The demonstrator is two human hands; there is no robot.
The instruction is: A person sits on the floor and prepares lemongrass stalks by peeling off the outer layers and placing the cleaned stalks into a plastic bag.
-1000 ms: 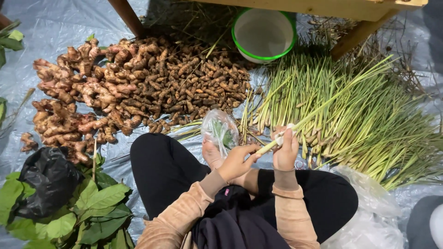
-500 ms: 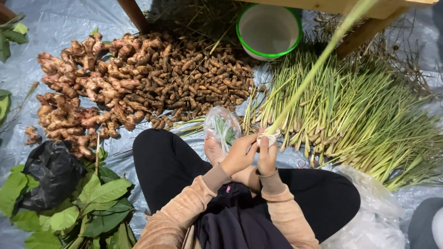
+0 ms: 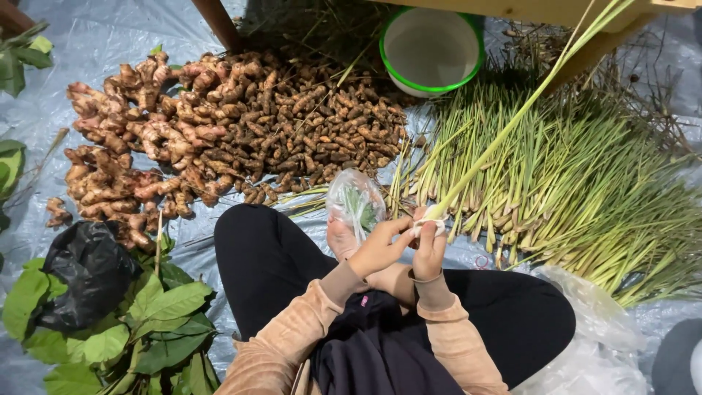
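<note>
Lemongrass stalk (image 3: pixel 512 124) above lemongrass pile (image 3: pixel 585 183), beside bowl (image 3: pixel 431 50).

The ground is covered by a grey plastic sheet (image 3: pixel 110 36). On it, far left, a heap of ginger and turmeric roots (image 3: pixel 227 124) is spread; to the right a pile of lemongrass stalks (image 3: pixel 585 183) is laid. A green-rimmed white bowl (image 3: pixel 431 50) is set far centre, green leaves (image 3: pixel 153 322) and a black bag (image 3: pixel 84 274) near left.

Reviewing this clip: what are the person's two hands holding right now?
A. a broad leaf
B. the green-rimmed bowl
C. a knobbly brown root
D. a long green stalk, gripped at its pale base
D: the left hand and right hand meet at the pale base of a long green stalk that slants up to the right.
</note>
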